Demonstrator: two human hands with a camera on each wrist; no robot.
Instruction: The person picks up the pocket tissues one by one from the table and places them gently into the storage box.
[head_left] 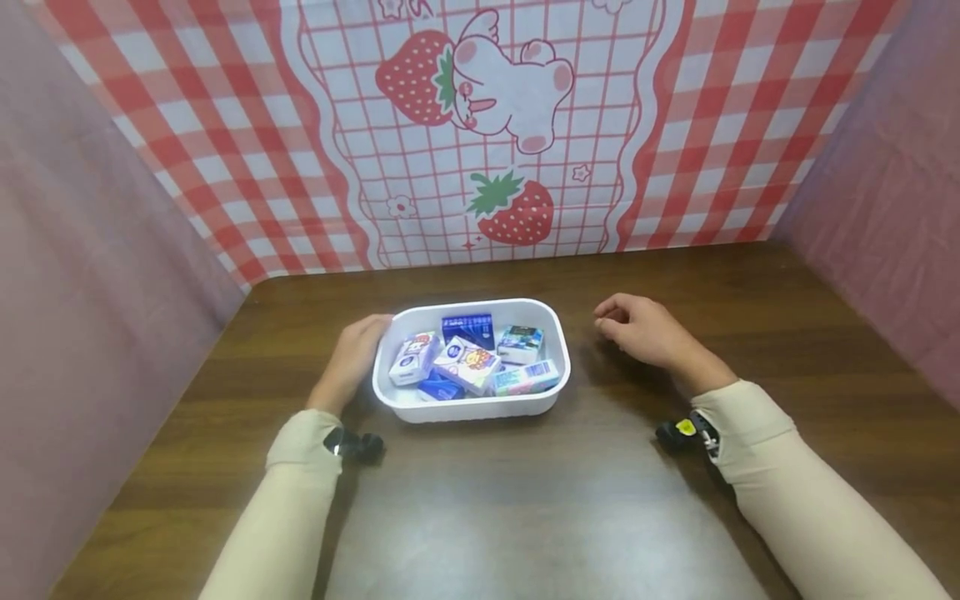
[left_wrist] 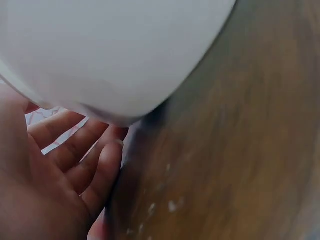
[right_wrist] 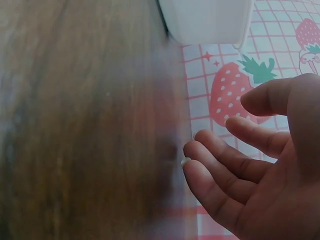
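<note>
A white plastic tub [head_left: 471, 408] stands on the table, holding several small printed packs. Among these are a dark blue pack [head_left: 468, 331], a white and purple pack [head_left: 414, 358], a white pack with an orange print [head_left: 467, 365], a teal and white pack [head_left: 521, 344] and a pale green and pink pack [head_left: 526, 378]. My left hand [head_left: 354, 354] touches the tub's left end, its fingers [left_wrist: 102, 170] slightly bent against the outer wall below the rim. Right of the tub, my right hand [head_left: 643, 331] hovers apart from it, fingers [right_wrist: 215, 185] loosely curved around nothing.
The brown wooden table [head_left: 480, 500] extends around the tub. Behind it hangs a red checked cloth [head_left: 675, 167] with strawberry prints, and pink curtains [head_left: 97, 292] flank both sides. Each wrist carries a small black camera [head_left: 356, 446].
</note>
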